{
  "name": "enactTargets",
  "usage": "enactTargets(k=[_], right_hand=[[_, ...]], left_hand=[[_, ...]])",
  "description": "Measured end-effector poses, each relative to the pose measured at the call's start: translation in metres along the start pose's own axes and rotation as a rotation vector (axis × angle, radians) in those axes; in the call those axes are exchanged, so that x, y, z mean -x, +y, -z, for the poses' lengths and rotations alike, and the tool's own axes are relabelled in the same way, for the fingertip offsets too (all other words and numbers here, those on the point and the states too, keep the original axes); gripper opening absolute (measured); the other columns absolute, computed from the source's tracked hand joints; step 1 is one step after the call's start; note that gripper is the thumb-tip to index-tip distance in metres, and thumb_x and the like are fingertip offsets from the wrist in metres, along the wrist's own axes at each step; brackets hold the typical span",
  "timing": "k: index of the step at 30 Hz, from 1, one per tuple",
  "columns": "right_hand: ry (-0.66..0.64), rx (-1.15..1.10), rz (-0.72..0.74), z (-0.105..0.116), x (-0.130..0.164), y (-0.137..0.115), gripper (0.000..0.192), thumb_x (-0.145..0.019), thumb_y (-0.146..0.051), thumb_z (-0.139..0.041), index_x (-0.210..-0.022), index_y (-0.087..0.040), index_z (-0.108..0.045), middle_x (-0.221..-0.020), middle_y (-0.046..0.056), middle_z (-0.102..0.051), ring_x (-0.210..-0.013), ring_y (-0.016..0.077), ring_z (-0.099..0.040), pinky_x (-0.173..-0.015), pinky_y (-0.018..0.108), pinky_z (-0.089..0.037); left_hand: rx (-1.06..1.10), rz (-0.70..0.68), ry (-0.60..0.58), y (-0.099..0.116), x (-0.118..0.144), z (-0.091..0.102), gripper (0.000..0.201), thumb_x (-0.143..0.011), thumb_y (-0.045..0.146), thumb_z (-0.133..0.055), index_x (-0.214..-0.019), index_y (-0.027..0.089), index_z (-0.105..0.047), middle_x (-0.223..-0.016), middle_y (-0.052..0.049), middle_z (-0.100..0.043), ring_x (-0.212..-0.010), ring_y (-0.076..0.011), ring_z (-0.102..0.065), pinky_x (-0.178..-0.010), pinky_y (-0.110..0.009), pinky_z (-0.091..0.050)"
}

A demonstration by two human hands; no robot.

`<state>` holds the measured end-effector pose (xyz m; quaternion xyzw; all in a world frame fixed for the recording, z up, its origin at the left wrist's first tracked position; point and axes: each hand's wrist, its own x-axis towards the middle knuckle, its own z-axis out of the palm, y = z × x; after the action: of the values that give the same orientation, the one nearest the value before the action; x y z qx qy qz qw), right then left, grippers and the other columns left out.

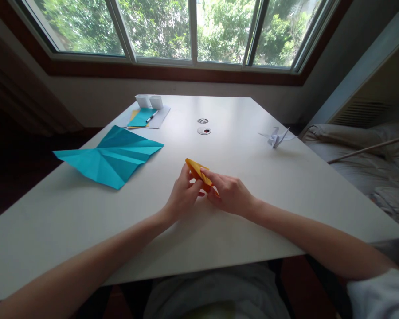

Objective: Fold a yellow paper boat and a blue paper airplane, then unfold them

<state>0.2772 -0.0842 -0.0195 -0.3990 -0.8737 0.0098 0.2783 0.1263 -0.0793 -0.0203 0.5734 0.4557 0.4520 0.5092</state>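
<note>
So, both hands meet mid-table | left hand (182, 195) and right hand (229, 194) pinch the folded orange paper (199, 173), fingers clamped on it, raised just off the white table (86, 221) (easier to crease, I'd guess) | creased teal sheet (111, 157) lies well left | white paper crane (276, 136) sits far right

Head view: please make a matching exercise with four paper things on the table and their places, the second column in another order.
Things:
1. orange folded paper
2. large blue creased sheet
3. white paper crane
4. small blue sheet with pen

Places:
A. far left, beside the white cups
B. right side of the table, alone
C. between the fingers of both hands
D. left side, spread open

Pairs: 1-C, 2-D, 3-B, 4-A
</note>
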Motion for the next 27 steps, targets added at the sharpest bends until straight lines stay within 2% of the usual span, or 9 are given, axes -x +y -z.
enactTargets(k=[4,11,15,22,27], right_hand=[[0.030,0.055,-0.041,0.003,-0.002,0.002,0.041,-0.083,-0.022,-0.046,-0.123,-0.013,-0.047,-0.107,0.012,-0.065,-0.082,0.0212,-0.065,-0.066,0.028,-0.051],[0.135,0.139,-0.035,0.015,-0.004,0.005,0.031,-0.088,-0.023,-0.042,-0.117,-0.017,-0.051,-0.103,0.009,-0.067,-0.078,0.0182,-0.065,-0.063,0.025,-0.048],[0.102,0.119,-0.084,0.013,-0.005,0.004,0.031,-0.085,-0.032,-0.049,-0.113,-0.018,-0.052,-0.104,0.009,-0.066,-0.082,0.0198,-0.064,-0.062,0.025,-0.049],[0.085,0.021,-0.153,0.019,-0.006,0.006,0.030,-0.085,-0.017,-0.044,-0.115,-0.017,-0.051,-0.107,0.010,-0.064,-0.086,0.0209,-0.064,-0.072,0.029,-0.051],[0.087,-0.008,-0.167,0.019,-0.007,0.005,0.030,-0.081,-0.022,-0.052,-0.112,-0.018,-0.052,-0.102,0.009,-0.066,-0.081,0.0206,-0.065,-0.069,0.029,-0.051]], left_hand=[[-0.054,-0.050,-0.010,0.000,-0.002,0.001,0.034,-0.070,0.020,-0.059,-0.098,0.019,-0.040,-0.092,-0.001,-0.059,-0.071,-0.0151,-0.065,-0.057,-0.028,-0.056],[-0.269,-0.169,0.069,-0.002,-0.004,0.006,0.033,-0.073,0.017,-0.055,-0.105,0.020,-0.044,-0.090,-0.001,-0.059,-0.068,-0.0153,-0.064,-0.054,-0.027,-0.054],[-0.299,-0.222,0.055,0.003,0.001,0.004,0.038,-0.073,0.020,-0.057,-0.108,0.020,-0.043,-0.085,0.000,-0.060,-0.061,-0.0136,-0.063,-0.055,-0.026,-0.053],[-0.454,-0.220,0.050,0.015,0.006,0.002,0.036,-0.077,0.028,-0.053,-0.110,0.020,-0.040,-0.082,-0.001,-0.061,-0.056,-0.0130,-0.063,-0.048,-0.021,-0.049],[-0.480,-0.258,0.032,0.016,0.008,-0.003,0.034,-0.076,0.026,-0.054,-0.107,0.021,-0.039,-0.081,0.000,-0.060,-0.060,-0.0136,-0.063,-0.052,-0.023,-0.051]])
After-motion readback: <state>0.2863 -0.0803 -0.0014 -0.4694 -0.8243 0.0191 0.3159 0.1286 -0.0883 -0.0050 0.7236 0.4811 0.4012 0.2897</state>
